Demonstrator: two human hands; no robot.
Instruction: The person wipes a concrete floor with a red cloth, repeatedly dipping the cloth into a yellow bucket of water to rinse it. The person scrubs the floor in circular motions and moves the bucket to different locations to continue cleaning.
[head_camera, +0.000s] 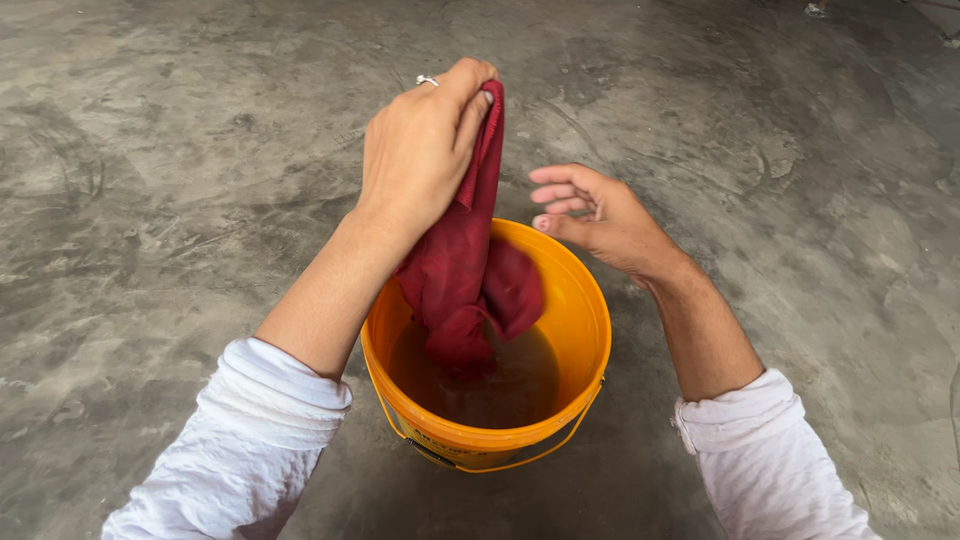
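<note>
Head view, left hand (425, 150): grip closed on the dark red cloth (470, 270), lifted over the orange bucket (580, 320).
Cloth: lower end dips into brownish water (505, 385).
Right hand (600, 220): fingers loosely spread, empty, above the rim.
Bucket: on grey concrete floor (150, 200).

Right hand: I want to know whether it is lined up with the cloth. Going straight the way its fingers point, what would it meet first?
Probably the red cloth hanging from the left hand; the right hand points left toward it with fingers open, though depth is unclear.

Bare grey concrete floor (180, 180), mottled and scuffed, evenly lit.
</note>
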